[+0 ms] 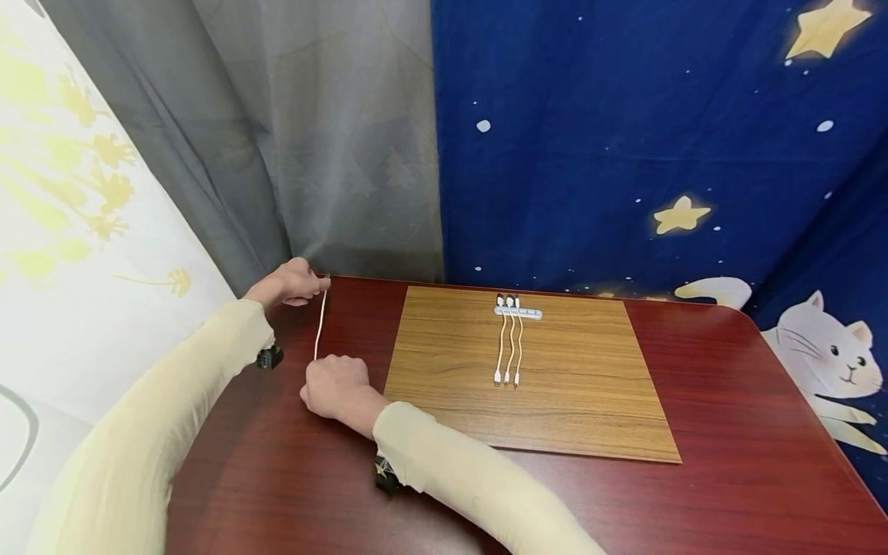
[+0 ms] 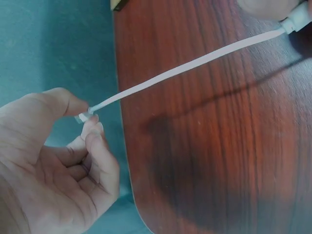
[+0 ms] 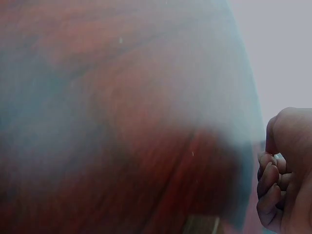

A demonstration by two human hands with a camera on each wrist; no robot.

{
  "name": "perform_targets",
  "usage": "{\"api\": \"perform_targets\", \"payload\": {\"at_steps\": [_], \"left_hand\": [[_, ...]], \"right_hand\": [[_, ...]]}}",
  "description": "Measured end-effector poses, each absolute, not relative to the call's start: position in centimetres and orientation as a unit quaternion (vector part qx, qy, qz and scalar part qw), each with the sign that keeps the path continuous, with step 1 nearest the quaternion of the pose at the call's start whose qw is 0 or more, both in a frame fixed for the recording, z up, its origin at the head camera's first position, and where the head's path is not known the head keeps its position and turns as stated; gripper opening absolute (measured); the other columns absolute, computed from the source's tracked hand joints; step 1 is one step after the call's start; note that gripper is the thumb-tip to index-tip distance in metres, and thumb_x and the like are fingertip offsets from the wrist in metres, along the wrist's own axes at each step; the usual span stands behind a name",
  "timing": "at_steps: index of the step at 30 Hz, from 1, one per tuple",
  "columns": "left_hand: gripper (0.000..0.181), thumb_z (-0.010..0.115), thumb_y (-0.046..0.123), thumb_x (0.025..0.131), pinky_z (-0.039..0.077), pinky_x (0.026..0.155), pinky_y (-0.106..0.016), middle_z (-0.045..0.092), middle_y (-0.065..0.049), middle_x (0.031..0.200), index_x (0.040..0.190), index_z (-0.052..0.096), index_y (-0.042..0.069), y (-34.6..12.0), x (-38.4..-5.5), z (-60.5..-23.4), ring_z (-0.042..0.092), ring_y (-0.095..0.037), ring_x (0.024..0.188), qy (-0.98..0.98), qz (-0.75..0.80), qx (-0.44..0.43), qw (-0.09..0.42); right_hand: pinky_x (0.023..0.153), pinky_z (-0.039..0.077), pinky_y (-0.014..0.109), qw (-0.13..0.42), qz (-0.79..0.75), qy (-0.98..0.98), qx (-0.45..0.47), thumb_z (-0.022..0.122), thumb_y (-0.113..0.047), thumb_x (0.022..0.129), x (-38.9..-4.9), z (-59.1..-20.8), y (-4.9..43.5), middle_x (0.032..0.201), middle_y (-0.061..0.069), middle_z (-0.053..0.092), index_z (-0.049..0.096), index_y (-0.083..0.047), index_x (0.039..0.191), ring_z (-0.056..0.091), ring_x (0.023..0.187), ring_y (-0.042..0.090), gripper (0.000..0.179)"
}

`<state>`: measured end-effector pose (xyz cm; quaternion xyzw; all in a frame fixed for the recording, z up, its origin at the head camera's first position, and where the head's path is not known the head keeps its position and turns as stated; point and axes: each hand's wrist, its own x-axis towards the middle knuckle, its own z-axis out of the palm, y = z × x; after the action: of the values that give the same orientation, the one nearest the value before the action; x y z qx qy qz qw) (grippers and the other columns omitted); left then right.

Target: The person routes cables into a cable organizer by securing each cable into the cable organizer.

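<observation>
A short white charging cable [image 1: 321,324] stretches nearly straight between the two hands, over the left part of the table. At the far left edge, my left hand [image 1: 294,281] pinches one end; in the left wrist view its thumb and forefinger grip the small plug [image 2: 84,117]. My right hand [image 1: 336,385] holds the nearer end in curled fingers, and a white connector [image 2: 296,19] shows beside them in the left wrist view. Several fingers of the right hand [image 3: 273,185] appear curled in the right wrist view, mostly hiding what they hold.
A wood-grain board [image 1: 444,385] lies on the dark red table [image 1: 735,401]. Near the board's back edge, a pale cable clip strip [image 1: 530,314] holds three white cables [image 1: 512,347] side by side. Grey and blue curtains [image 1: 555,154] hang behind the table.
</observation>
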<state>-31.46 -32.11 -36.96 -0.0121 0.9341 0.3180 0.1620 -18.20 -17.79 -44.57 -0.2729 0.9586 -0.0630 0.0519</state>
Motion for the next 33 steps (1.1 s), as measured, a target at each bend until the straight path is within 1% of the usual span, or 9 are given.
{"api": "perform_targets", "payload": {"at_steps": [4,10,14,17,20,23,26,29,33], "left_hand": [[0.031,0.058,0.023,0.099,0.058,0.069,-0.037,0.063,-0.010,0.078,0.091,0.065,-0.006,-31.6,-31.7,-36.8,0.060,-0.014,0.062,0.933,0.329,-0.027,0.147],[0.031,0.059,0.024,0.100,0.057,0.068,-0.032,0.063,-0.011,0.081,0.093,0.065,-0.005,-30.7,-31.3,-36.5,0.063,-0.020,0.070,0.931,0.339,-0.035,0.128],[0.030,0.059,0.025,0.100,0.055,0.064,-0.027,0.058,-0.005,0.072,0.083,0.062,0.000,-29.9,-31.0,-36.4,0.062,-0.021,0.070,0.931,0.344,-0.032,0.116],[0.032,0.060,0.026,0.099,0.055,0.062,-0.026,0.051,-0.002,0.068,0.075,0.058,0.006,-29.3,-30.9,-36.3,0.062,-0.022,0.068,0.935,0.339,-0.029,0.102],[0.033,0.061,0.028,0.099,0.055,0.060,-0.027,0.051,-0.003,0.068,0.073,0.058,0.006,-28.7,-30.8,-36.3,0.063,-0.021,0.065,0.940,0.329,-0.026,0.086],[0.036,0.062,0.029,0.099,0.054,0.061,-0.031,0.055,-0.004,0.066,0.072,0.060,0.006,-28.0,-30.4,-36.3,0.063,-0.019,0.060,0.947,0.314,-0.016,0.073],[0.041,0.061,0.031,0.098,0.048,0.060,-0.034,0.054,-0.001,0.057,0.062,0.059,0.012,-27.4,-30.2,-36.4,0.058,-0.019,0.056,0.957,0.286,-0.003,0.057],[0.046,0.060,0.032,0.097,0.041,0.059,-0.036,0.049,0.002,0.052,0.054,0.056,0.017,-26.8,-30.1,-36.4,0.051,-0.021,0.056,0.963,0.265,0.008,0.039],[0.045,0.060,0.031,0.096,0.040,0.061,-0.037,0.047,0.002,0.052,0.053,0.057,0.017,-26.0,-30.0,-36.2,0.050,-0.024,0.060,0.965,0.261,0.011,0.026]], "right_hand": [[0.053,0.048,0.040,0.044,-0.069,0.958,-0.276,0.061,-0.037,0.096,-18.4,-44.3,-16.7,0.076,-0.004,0.064,0.066,-0.023,0.070,0.060,0.064,0.019,0.030],[0.050,0.045,0.039,0.035,-0.066,0.957,-0.280,0.060,-0.034,0.096,-18.5,-43.8,-15.2,0.069,-0.004,0.059,0.062,-0.022,0.066,0.057,0.059,0.018,0.032],[0.047,0.044,0.038,0.024,-0.061,0.957,-0.283,0.059,-0.033,0.095,-18.3,-43.6,-14.4,0.065,-0.004,0.056,0.061,-0.022,0.065,0.055,0.056,0.018,0.032],[0.047,0.044,0.038,0.014,-0.059,0.956,-0.286,0.059,-0.033,0.095,-18.2,-43.3,-13.8,0.063,-0.004,0.054,0.060,-0.022,0.064,0.055,0.055,0.018,0.033],[0.048,0.044,0.037,0.005,-0.059,0.956,-0.289,0.060,-0.033,0.094,-18.1,-43.0,-13.1,0.063,-0.004,0.054,0.059,-0.022,0.064,0.055,0.055,0.018,0.033],[0.047,0.044,0.037,0.000,-0.063,0.954,-0.292,0.059,-0.033,0.094,-17.9,-42.9,-12.6,0.062,-0.004,0.053,0.058,-0.021,0.063,0.055,0.055,0.019,0.032],[0.047,0.042,0.036,0.000,-0.071,0.955,-0.289,0.058,-0.032,0.094,-17.8,-42.7,-11.9,0.060,-0.003,0.052,0.058,-0.021,0.063,0.054,0.054,0.019,0.032],[0.047,0.043,0.036,-0.001,-0.078,0.956,-0.283,0.058,-0.031,0.093,-17.7,-42.6,-11.2,0.060,-0.003,0.052,0.057,-0.021,0.063,0.054,0.054,0.019,0.032],[0.048,0.044,0.038,-0.008,-0.087,0.958,-0.273,0.058,-0.031,0.092,-17.8,-42.6,-10.3,0.063,-0.002,0.056,0.057,-0.020,0.065,0.057,0.056,0.021,0.030]]}}
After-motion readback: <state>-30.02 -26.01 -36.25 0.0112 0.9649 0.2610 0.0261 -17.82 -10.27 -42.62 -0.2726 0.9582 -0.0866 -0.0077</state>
